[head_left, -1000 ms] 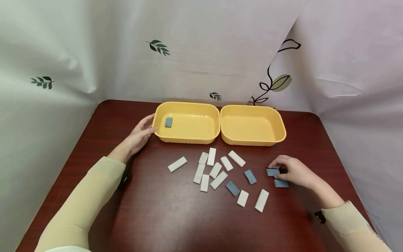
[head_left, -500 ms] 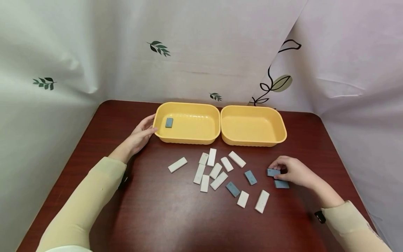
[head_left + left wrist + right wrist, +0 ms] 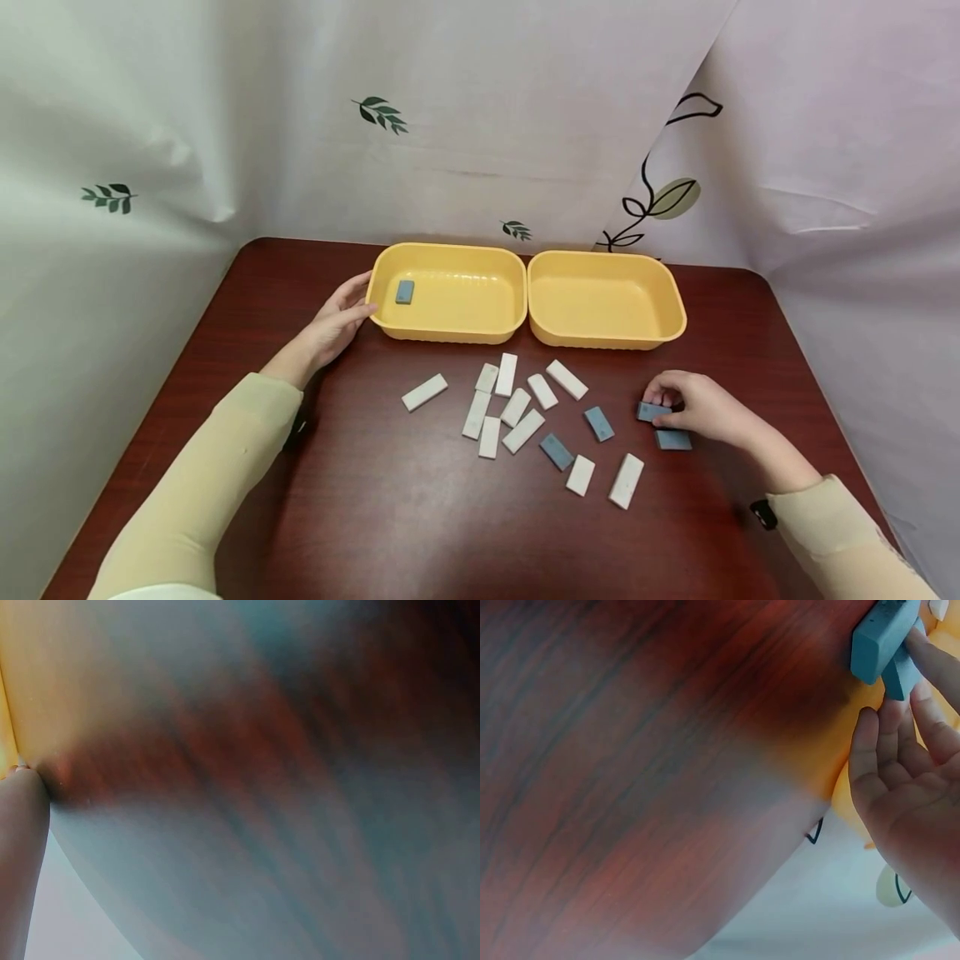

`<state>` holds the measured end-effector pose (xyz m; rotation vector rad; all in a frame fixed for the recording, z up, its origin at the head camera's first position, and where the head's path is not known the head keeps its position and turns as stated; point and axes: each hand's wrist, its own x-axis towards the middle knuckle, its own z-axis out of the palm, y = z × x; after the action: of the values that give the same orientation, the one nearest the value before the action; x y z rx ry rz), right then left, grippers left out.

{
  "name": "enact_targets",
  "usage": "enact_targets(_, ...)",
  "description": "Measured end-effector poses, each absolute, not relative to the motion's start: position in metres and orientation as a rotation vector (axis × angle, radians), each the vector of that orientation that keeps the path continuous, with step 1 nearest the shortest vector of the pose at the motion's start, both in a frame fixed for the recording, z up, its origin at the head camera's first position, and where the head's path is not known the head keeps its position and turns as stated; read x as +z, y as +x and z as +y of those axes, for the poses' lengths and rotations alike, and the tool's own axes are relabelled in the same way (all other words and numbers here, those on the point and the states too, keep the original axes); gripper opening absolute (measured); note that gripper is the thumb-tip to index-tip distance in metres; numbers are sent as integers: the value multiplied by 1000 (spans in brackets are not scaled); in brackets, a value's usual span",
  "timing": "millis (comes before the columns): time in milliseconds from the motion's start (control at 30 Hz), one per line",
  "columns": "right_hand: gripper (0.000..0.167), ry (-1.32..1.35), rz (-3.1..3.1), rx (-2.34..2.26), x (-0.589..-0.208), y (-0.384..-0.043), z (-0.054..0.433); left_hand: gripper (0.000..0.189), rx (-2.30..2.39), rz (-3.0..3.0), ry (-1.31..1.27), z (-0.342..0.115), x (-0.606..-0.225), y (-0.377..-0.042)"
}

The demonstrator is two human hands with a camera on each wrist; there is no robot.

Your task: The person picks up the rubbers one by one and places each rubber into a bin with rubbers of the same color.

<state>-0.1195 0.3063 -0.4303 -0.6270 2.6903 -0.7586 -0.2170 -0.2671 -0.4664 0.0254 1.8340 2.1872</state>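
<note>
My left hand holds the left end of the left yellow tub, its thumb at the rim and the other fingers partly hidden by the wall. A small blue block lies inside that tub. On the right, my right hand pinches a flat blue block between thumb and fingers, low over the table. Just nearer lies another blue block, close to the thumb. In the right wrist view, the two blue blocks overlap, and the thumb touches one.
A second yellow tub stands right of the first. Several white blocks lie scattered in front of the tubs. Among them are two more blue blocks. A patterned white curtain hangs behind the dark red table.
The whole head view has shifted slightly. Both hands keep their places, the left at the tub and the right on the blue block.
</note>
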Motion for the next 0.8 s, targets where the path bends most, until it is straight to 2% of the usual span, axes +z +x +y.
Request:
enact_targets(433,18,-658,2606,-872,-420,-128,299,72,2182,1825,34,-267,-467,-219)
enact_targets(800,18,-743,2555,-1016,-403,-140,267,72,2176,1831,16,-267,-466,-219)
